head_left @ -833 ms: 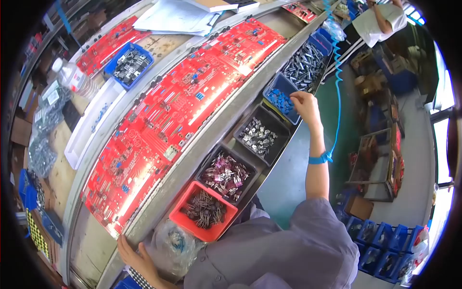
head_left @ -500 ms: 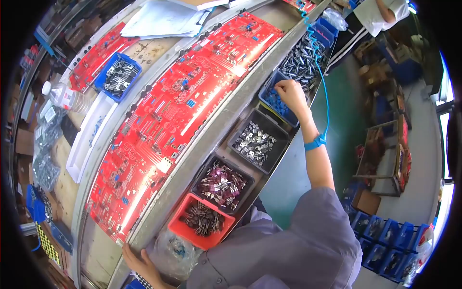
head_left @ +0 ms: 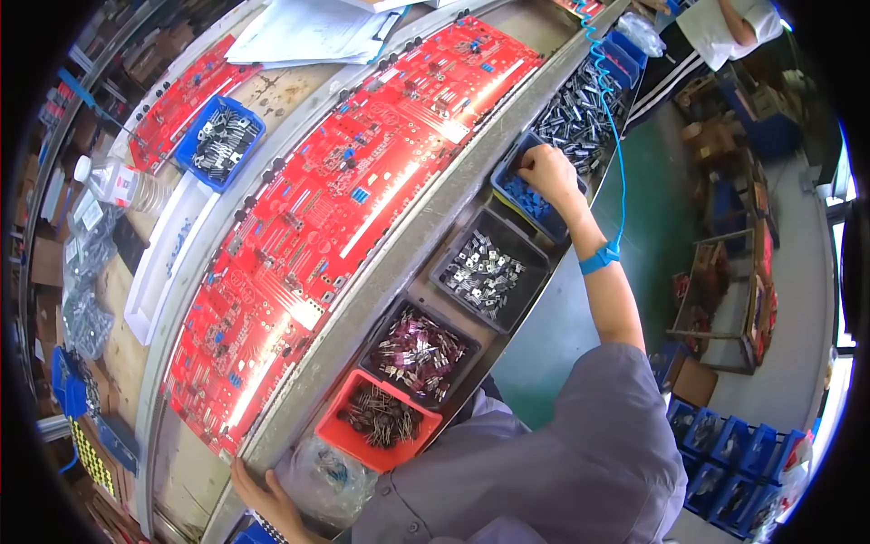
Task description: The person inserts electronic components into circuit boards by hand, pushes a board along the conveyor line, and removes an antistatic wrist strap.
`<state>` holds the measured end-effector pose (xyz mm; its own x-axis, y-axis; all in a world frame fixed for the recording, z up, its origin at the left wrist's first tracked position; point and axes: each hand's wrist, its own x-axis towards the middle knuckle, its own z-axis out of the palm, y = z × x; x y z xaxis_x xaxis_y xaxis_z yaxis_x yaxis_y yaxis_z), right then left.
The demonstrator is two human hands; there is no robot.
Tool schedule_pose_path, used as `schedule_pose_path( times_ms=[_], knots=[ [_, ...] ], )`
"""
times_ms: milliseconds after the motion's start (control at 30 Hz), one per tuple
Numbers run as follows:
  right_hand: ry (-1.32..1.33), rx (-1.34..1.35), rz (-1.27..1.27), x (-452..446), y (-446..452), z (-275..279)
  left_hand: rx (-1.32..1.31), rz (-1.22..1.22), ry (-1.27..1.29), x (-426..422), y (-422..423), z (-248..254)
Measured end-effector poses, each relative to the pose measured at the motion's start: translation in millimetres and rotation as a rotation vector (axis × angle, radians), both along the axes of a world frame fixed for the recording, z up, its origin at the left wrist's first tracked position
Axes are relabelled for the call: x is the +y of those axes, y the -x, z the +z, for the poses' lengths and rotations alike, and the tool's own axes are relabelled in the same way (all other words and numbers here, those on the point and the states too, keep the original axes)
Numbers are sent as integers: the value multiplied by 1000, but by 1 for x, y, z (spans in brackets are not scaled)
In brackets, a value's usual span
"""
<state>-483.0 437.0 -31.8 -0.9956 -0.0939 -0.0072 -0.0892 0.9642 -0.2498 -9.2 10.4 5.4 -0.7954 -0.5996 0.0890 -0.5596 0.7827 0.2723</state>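
My right hand (head_left: 550, 174) is over a blue bin (head_left: 580, 188) of small blue components (head_left: 524, 194). Its fingertips are pinched together, and whatever they hold is hidden. A blue wrist strap (head_left: 599, 257) with a coiled cord circles that wrist. At the lower left, my left hand (head_left: 265, 497) rests on the metal rail by the near corner of a long red circuit board (head_left: 299, 236), thumb and fingers apart, holding nothing. Many parts are mounted on the board.
Along the rail stand a black bin (head_left: 490, 270) of silver parts, another black bin (head_left: 420, 352) of purplish parts and a red bin (head_left: 378, 420) of dark leaded parts. Beyond the board are a blue tray (head_left: 221, 143), a plastic bottle (head_left: 122, 185) and papers (head_left: 313, 34). A person (head_left: 729, 32) stands at top right.
My right hand has dipped slightly at the blue bin, its fingers still pinched. My left hand stays in place at the rail. The camera view has shifted slightly.
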Motion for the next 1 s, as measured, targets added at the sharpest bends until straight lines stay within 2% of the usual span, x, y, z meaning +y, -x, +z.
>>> schedule_pose_path(
  times_ms=[233, 333, 400, 667, 733, 867, 1000],
  knots=[
    [78, -97, 30, 8, -13, 10, 12, -15, 3, -1, 1, 0],
    [85, -19, -35, 5, -14, 9, 13, -7, -8, 0, 2, 2],
    [28, 162, 2, 6, -11, 0, 17, -12, -4, -1, 2, 1],
    [0, 74, -36, -2, -5, -5, -4, 29, 1, 4, 7, 6],
    [-38, 112, -9, -4, -7, -4, 4, 19, 16, 3, 5, 4],
    [-16, -18, 15, -2, 1, -5, -10, 109, -16, 9, 12, 8],
    [89, 72, 178, 20, 13, -24, -31, 145, -19, 11, 10, 8]
  ],
)
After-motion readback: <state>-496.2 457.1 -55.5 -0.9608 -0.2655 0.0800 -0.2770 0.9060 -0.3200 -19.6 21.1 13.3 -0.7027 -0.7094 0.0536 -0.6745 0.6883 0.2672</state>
